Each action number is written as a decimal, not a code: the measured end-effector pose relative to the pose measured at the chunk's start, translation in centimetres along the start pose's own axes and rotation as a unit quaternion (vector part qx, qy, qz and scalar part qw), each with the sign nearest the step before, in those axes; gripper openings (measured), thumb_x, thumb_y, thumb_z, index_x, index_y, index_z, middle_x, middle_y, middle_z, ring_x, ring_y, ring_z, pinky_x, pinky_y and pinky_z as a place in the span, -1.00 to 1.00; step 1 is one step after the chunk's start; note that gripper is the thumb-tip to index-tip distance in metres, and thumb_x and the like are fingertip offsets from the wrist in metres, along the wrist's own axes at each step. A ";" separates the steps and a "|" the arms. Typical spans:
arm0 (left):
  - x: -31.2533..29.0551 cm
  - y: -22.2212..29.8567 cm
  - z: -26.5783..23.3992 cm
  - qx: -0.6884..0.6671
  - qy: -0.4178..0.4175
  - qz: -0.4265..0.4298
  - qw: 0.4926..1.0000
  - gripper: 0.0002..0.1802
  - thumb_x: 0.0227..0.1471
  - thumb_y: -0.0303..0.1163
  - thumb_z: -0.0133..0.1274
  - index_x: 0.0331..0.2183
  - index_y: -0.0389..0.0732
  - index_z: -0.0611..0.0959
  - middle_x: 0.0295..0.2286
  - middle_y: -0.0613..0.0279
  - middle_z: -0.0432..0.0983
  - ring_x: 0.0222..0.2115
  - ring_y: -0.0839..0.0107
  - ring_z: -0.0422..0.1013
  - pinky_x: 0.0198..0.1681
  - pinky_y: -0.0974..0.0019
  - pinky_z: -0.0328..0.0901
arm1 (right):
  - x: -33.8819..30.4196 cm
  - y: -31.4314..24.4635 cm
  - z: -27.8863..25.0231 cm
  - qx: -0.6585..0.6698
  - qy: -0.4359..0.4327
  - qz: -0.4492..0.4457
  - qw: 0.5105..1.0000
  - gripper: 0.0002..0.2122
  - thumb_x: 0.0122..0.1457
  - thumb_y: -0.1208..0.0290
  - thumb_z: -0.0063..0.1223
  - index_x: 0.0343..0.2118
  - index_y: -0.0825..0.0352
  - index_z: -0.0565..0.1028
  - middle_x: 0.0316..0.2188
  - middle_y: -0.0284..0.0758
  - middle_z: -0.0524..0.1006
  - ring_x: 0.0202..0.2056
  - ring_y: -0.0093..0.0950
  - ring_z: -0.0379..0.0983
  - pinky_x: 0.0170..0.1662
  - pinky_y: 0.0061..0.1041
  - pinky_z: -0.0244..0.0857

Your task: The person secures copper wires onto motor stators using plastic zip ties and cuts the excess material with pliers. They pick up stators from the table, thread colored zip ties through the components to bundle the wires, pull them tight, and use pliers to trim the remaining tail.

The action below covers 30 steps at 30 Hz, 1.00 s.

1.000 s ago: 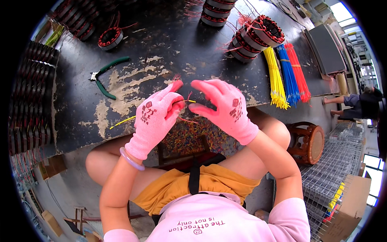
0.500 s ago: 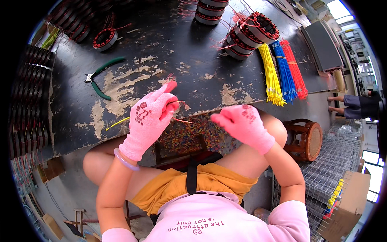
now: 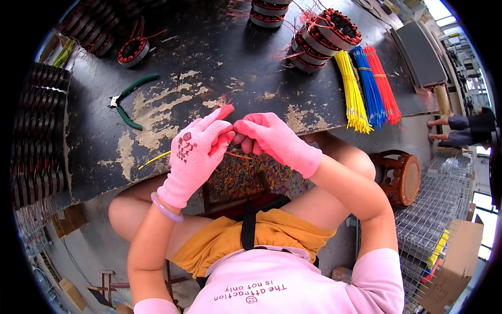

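Observation:
Both my hands wear pink gloves and meet above the table's near edge. My left hand is closed, with a yellow wire running out from its palm side toward the left. Fine red wires stick up past its forefinger, and a thin reddish wire shows below its fingertips. My right hand is closed in a pinch against the left fingertips. Whatever lies between its fingers is hidden.
Green-handled cutters lie on the worn black table. Wound stator rings are stacked at the back. Yellow, blue and red wire bundles lie right. Wire scraps fill a space below. A stool stands right.
My right hand has moved left and joined the left fingertips, covering the short wire end that stuck out there. My left hand has stayed nearly in place.

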State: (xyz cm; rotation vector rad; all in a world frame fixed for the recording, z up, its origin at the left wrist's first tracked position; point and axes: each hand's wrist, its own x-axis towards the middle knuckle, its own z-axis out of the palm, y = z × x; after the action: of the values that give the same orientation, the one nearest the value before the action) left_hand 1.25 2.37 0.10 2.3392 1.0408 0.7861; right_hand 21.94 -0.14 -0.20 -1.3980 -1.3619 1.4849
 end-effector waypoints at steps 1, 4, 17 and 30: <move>-0.1 0.0 0.0 0.001 -0.001 -0.002 1.000 -0.84 0.02 -0.45 0.19 -0.26 -0.16 0.67 0.03 0.29 0.59 -0.22 0.18 0.56 -0.16 0.20 0.46 | -0.1 -0.6 0.1 0.176 -0.035 0.150 0.972 -0.77 0.32 0.23 0.12 -0.35 0.30 0.60 -0.53 -0.48 0.55 -0.52 -0.61 0.43 -0.42 -0.55 0.31; -0.2 0.0 0.0 0.001 0.003 -0.003 1.000 -0.84 0.02 -0.46 0.18 -0.27 -0.15 0.67 0.03 0.29 0.59 -0.24 0.19 0.56 -0.17 0.20 0.46 | -0.7 -1.3 0.0 0.031 -0.004 0.113 0.993 -0.75 0.31 0.19 0.15 -0.31 0.31 0.60 -0.53 -0.50 0.54 -0.48 -0.66 0.44 -0.39 -0.61 0.30; -0.2 0.0 -0.1 -0.006 -0.003 -0.011 1.000 -0.84 0.00 -0.48 0.18 -0.29 -0.15 0.66 0.03 0.28 0.59 -0.21 0.17 0.55 -0.15 0.20 0.46 | -1.7 -0.7 0.7 0.152 -0.010 0.139 0.979 -0.76 0.41 0.28 -0.05 -0.22 0.35 0.56 -0.37 -0.46 0.58 -0.44 -0.72 0.41 -0.39 -0.66 0.29; -0.3 -0.1 -0.2 0.002 0.014 0.011 1.000 -0.82 0.01 -0.45 0.19 -0.25 -0.15 0.65 0.01 0.19 0.60 -0.21 0.15 0.57 -0.17 0.17 0.47 | 0.3 -2.6 -1.0 -0.530 0.019 -0.355 0.770 -0.76 0.20 0.17 0.18 -0.50 0.18 0.47 -0.53 -0.46 0.48 -0.42 -0.40 0.51 -0.36 -0.38 0.37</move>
State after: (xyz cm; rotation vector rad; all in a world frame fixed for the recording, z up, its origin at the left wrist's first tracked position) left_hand 0.90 2.23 0.02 2.3520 1.0306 0.8269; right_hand 22.40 0.97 2.29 -1.1747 -2.5012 0.0886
